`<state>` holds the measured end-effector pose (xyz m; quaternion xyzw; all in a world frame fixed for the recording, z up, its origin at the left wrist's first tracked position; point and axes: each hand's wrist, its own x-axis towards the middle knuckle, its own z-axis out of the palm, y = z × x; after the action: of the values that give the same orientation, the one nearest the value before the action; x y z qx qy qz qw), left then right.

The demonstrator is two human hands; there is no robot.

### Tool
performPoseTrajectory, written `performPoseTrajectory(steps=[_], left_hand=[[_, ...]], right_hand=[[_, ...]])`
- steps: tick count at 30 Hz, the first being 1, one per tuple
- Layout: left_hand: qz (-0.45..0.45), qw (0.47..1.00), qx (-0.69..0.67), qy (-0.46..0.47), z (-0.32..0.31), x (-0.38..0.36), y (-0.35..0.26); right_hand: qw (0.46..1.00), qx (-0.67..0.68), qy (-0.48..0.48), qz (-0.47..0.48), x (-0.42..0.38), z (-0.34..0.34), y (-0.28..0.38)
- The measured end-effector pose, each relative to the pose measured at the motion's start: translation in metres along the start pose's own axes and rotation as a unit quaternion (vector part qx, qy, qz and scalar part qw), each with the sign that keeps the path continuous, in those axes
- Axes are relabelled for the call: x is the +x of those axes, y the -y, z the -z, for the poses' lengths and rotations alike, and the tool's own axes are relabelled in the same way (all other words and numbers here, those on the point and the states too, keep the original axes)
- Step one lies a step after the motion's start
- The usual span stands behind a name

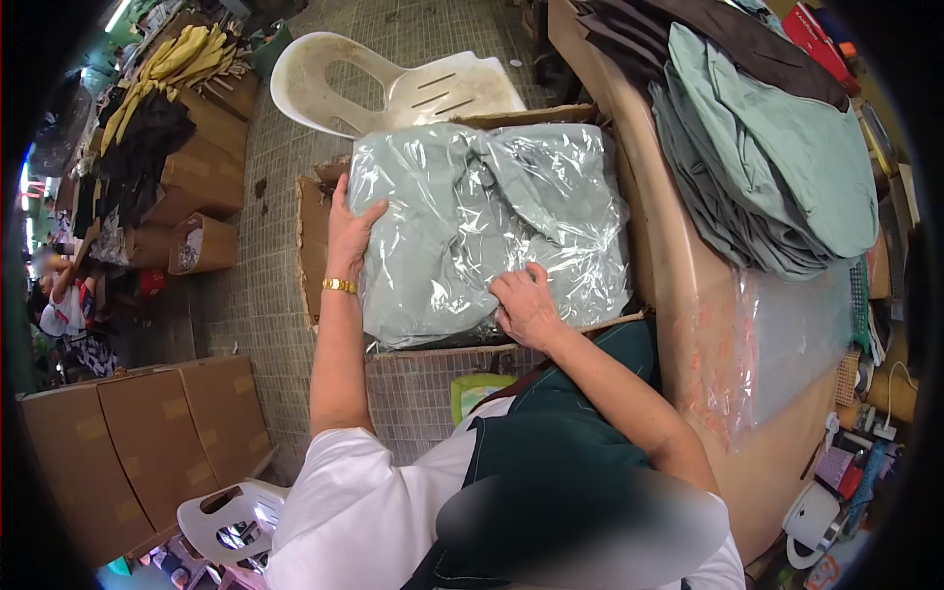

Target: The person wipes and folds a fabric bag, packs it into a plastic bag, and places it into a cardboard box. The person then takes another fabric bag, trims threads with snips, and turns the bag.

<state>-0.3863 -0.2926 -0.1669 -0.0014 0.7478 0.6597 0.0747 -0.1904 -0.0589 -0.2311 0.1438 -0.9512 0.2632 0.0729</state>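
Note:
Grey-green garments in clear plastic bags (423, 256) lie side by side on top of an open cardboard box (313, 236). My left hand (351, 231) rests at the left edge of the left bag, thumb spread from the fingers, with a gold band on the wrist. Near the front middle, my right hand (526, 307) touches the plastic with bent fingers. Whether those fingers pinch any of the film is too small to tell.
A white plastic chair (433, 90) stands behind the box. On the right, a table (678, 285) bears folded green garments (777, 147) and clear plastic bags (787, 344). Closed cartons (147, 442) stand at lower left. A seated person (69, 305) is far left.

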Motion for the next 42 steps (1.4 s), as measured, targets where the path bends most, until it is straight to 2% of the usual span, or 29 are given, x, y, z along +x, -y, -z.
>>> performPoseTrajectory(steps=[1, 4, 5, 6, 8, 10, 12, 13, 14, 15, 17, 18, 19, 21, 22, 23, 24, 26, 28, 29, 30, 31, 32, 34, 35, 37, 38, 40, 42], left_hand=[[0.034, 0.999, -0.029, -0.007, 0.005, 0.002, 0.004], [-0.1, 0.95, 0.296, -0.019, 0.025, 0.011, 0.032], [-0.079, 0.909, 0.406, -0.055, 0.012, -0.002, 0.024], [-0.063, 0.854, 0.508, -0.092, 0.0, -0.016, 0.008], [-0.152, 0.799, 0.575, -0.087, -0.019, -0.03, 0.011], [-0.125, 0.768, 0.626, 0.042, -0.036, -0.036, 0.048], [-0.028, 0.752, 0.638, 0.16, -0.039, -0.038, 0.088], [0.011, 0.749, 0.64, 0.172, -0.044, -0.038, 0.079], [0.053, 0.743, 0.641, 0.185, -0.052, -0.037, 0.065], [0.036, 0.739, 0.644, 0.194, -0.058, -0.029, 0.057], [-0.192, 0.789, 0.582, 0.025, -0.069, -0.013, 0.046], [-0.318, 0.81, 0.493, -0.01, -0.091, -0.01, 0.017], [-0.368, 0.827, 0.425, 0.006, -0.118, -0.014, -0.022], [-0.461, 0.827, 0.317, 0.052, -0.175, -0.038, -0.097], [-0.508, 0.812, 0.275, 0.082, -0.203, -0.05, -0.129], [-0.542, 0.801, 0.221, 0.122, -0.229, -0.059, -0.155], [-0.574, 0.78, 0.19, 0.159, -0.253, -0.071, -0.182], [-0.609, 0.743, 0.156, 0.231, -0.295, -0.092, -0.221], [-0.587, 0.726, 0.148, 0.326, -0.335, -0.096, -0.242], [-0.557, 0.718, 0.146, 0.391, -0.35, -0.086, -0.247], [-0.522, 0.701, 0.211, 0.438, -0.362, -0.078, -0.257], [-0.442, 0.711, 0.194, 0.511, -0.379, -0.057, -0.253], [-0.416, 0.696, 0.205, 0.547, -0.388, -0.049, -0.263], [-0.375, 0.673, 0.242, 0.59, -0.394, -0.052, -0.288], [-0.403, 0.645, 0.232, 0.606, -0.396, -0.057, -0.299], [-0.33, 0.647, 0.273, 0.631, -0.406, -0.035, -0.313], [-0.423, 0.668, 0.279, 0.545, -0.413, -0.01, -0.321], [-0.376, 0.787, 0.059, 0.485, -0.41, 0.052, -0.358], [-0.221, 0.832, -0.169, 0.48, -0.395, 0.038, -0.39]], right_hand=[[1.0, -0.004, -0.003, 0.0, 0.0, 0.005, 0.001], [0.999, -0.016, 0.012, -0.029, 0.005, 0.01, -0.001], [0.992, 0.01, 0.117, -0.041, 0.008, 0.015, 0.005], [0.986, 0.034, 0.141, -0.083, 0.003, 0.02, 0.018], [0.945, 0.038, 0.302, -0.122, -0.002, 0.005, 0.018], [0.925, 0.096, 0.341, -0.14, -0.006, -0.002, 0.02], [0.933, 0.073, 0.331, -0.124, -0.006, 0.0, 0.018], [0.939, 0.063, 0.309, -0.137, 0.001, 0.024, 0.013], [0.907, 0.085, 0.397, -0.116, 0.009, 0.064, 0.021], [0.862, 0.114, 0.485, -0.092, 0.012, 0.101, 0.037], [0.936, 0.195, 0.29, -0.035, -0.029, 0.177, 0.056], [0.951, 0.243, 0.19, -0.01, -0.051, 0.218, 0.064], [0.954, 0.286, 0.087, 0.016, -0.076, 0.253, 0.064], [0.918, 0.371, -0.066, -0.127, -0.145, 0.301, 0.051], [0.876, 0.355, -0.198, -0.26, -0.189, 0.325, 0.042], [0.791, 0.31, -0.364, -0.382, -0.218, 0.334, 0.033], [0.794, 0.105, -0.419, -0.427, -0.272, 0.337, -0.006], [0.685, -0.244, -0.411, -0.55, -0.392, 0.338, -0.069], [0.595, -0.262, -0.436, -0.622, -0.485, 0.335, -0.105], [0.592, -0.263, -0.44, -0.622, -0.503, 0.332, -0.107], [0.545, -0.355, -0.388, -0.653, -0.517, 0.332, -0.108], [0.49, -0.441, -0.329, -0.676, -0.532, 0.331, -0.109], [0.489, -0.44, -0.332, -0.676, -0.555, 0.327, -0.114], [0.411, -0.381, -0.334, -0.758, -0.584, 0.317, -0.133], [0.41, -0.331, -0.315, -0.789, -0.568, 0.33, -0.117], [0.422, -0.281, -0.295, -0.81, -0.548, 0.343, -0.099], [0.446, -0.315, -0.283, -0.789, -0.559, 0.341, -0.102], [0.472, -0.351, -0.271, -0.762, -0.592, 0.337, -0.116], [0.476, -0.386, -0.249, -0.75, -0.618, 0.331, -0.133]])
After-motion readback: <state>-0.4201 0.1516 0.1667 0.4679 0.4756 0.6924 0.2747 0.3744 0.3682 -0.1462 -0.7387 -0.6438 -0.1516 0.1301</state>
